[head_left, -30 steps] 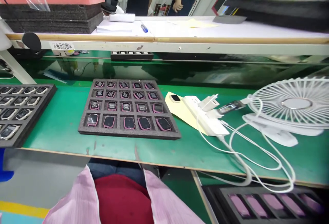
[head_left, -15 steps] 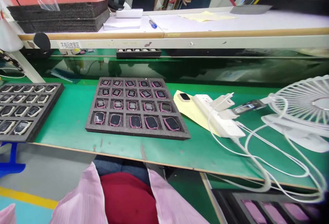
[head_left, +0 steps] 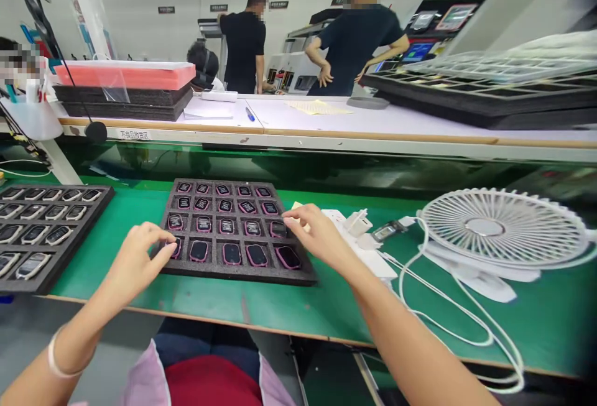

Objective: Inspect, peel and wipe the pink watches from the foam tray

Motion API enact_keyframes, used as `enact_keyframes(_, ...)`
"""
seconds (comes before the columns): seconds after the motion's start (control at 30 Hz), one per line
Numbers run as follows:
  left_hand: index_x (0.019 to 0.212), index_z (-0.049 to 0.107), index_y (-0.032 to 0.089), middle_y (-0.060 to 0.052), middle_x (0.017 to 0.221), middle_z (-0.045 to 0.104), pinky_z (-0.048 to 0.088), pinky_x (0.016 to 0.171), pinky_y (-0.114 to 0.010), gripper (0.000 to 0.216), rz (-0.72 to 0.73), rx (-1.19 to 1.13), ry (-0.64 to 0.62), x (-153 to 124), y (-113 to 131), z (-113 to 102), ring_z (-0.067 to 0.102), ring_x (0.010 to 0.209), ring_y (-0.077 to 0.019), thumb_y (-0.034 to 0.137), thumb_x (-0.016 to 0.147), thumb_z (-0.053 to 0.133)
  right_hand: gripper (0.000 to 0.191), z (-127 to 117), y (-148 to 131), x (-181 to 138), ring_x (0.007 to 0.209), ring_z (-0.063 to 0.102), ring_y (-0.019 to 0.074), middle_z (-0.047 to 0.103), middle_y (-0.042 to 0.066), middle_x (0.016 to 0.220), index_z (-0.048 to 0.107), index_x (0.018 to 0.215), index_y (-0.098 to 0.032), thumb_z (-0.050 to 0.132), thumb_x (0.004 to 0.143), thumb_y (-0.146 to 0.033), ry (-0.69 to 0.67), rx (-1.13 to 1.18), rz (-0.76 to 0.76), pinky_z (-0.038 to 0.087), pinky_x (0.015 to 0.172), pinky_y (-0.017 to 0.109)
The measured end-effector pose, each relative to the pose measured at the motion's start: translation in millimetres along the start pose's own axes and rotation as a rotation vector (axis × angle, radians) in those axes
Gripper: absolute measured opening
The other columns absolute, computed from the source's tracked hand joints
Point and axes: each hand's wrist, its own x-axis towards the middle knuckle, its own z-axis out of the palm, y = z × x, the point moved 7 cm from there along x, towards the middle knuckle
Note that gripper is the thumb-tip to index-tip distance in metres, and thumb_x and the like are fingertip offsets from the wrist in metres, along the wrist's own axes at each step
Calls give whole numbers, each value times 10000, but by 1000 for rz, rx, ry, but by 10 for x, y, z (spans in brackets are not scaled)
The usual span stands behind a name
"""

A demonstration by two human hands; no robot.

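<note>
A dark foam tray (head_left: pixel 242 274) of smartwatches with pink-purple cases lies on the green bench in front of me. My left hand (head_left: pixel 135 263) is over its near left corner, thumb and index finger curved and slightly apart beside a smartwatch (head_left: pixel 176 249) that they partly cover. At the right side of the tray is my right hand (head_left: pixel 317 235), its fingertips close to a smartwatch (head_left: pixel 278 229) in the last column. Neither hand visibly holds anything; whether the fingertips touch the watches or the foam I cannot tell.
Another tray (head_left: pixel 69 250) with light-cased watches lies at left. To the right are a white power strip (head_left: pixel 373 263), white cables (head_left: pixel 448 319) and a white fan (head_left: pixel 489 232). A raised shelf (head_left: pixel 298 138) holds stacked foam (head_left: pixel 125 98). Several people are beyond it.
Both my hands have come into view and reached the foam tray, left hand at its near left corner, right hand at its right side. The camera view has tilted up.
</note>
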Motion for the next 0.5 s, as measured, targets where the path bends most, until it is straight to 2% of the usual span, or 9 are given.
enact_keyframes(0.07, 971, 713, 169, -92, 1003, 659, 503, 889, -490, 210, -99, 159, -84, -15, -96, 158, 603, 989, -296, 354, 943, 618, 234, 232, 69, 46, 1025, 624, 286, 628, 127, 1026, 694, 1090, -150, 530, 1026, -304, -200, -187, 98, 509, 899, 422)
enact_keyframes(0.1, 1006, 717, 165, -111, 1022, 652, 490, 883, -498, 241, -153, 244, -129, -12, -143, 226, 591, 1005, -323, 370, 943, 608, 259, 318, 91, 65, 1056, 616, 319, 626, 150, 1054, 696, 1112, -144, 527, 1021, -318, -273, -260, 129, 494, 912, 455)
enact_keyframes(0.17, 1117, 700, 142, -152, 1096, 628, 474, 882, -501, 346, -213, 361, -202, 21, -194, 320, 570, 1052, -362, 423, 946, 593, 295, 416, 92, 110, 1099, 596, 378, 618, 189, 1119, 696, 1129, -134, 533, 1013, -350, -341, -320, 135, 462, 921, 529)
enact_keyframes(0.27, 1089, 698, 134, -176, 1118, 604, 452, 892, -499, 395, -188, 398, -248, 103, -178, 377, 545, 1080, -385, 479, 920, 607, 287, 476, 119, 157, 1138, 572, 403, 600, 203, 1200, 689, 1094, -145, 537, 998, -369, -391, -339, 114, 437, 921, 549)
enact_keyframes(0.33, 1027, 674, 157, -155, 1096, 615, 441, 896, -486, 335, -190, 319, -219, 129, -180, 371, 539, 1080, -376, 452, 870, 663, 237, 483, 147, 168, 1121, 577, 363, 621, 164, 1164, 659, 1052, -174, 585, 952, -375, -393, -266, 81, 447, 906, 485)
enact_keyframes(0.4, 970, 617, 185, -106, 1034, 641, 436, 888, -450, 240, -194, 146, -175, 116, -182, 364, 561, 1038, -334, 368, 829, 682, 193, 453, 147, 164, 1007, 601, 309, 646, 111, 1030, 605, 925, -199, 639, 874, -382, -350, -111, 40, 459, 844, 407)
enact_keyframes(0.5, 900, 523, 212, -26, 880, 643, 445, 772, -361, 149, -177, -223, -172, 96, -132, 386, 609, 827, -235, 314, 834, 610, 276, 366, 82, 154, 751, 580, 242, 614, 46, 782, 456, 739, -227, 655, 795, -410, -237, 161, 41, 436, 683, 335)
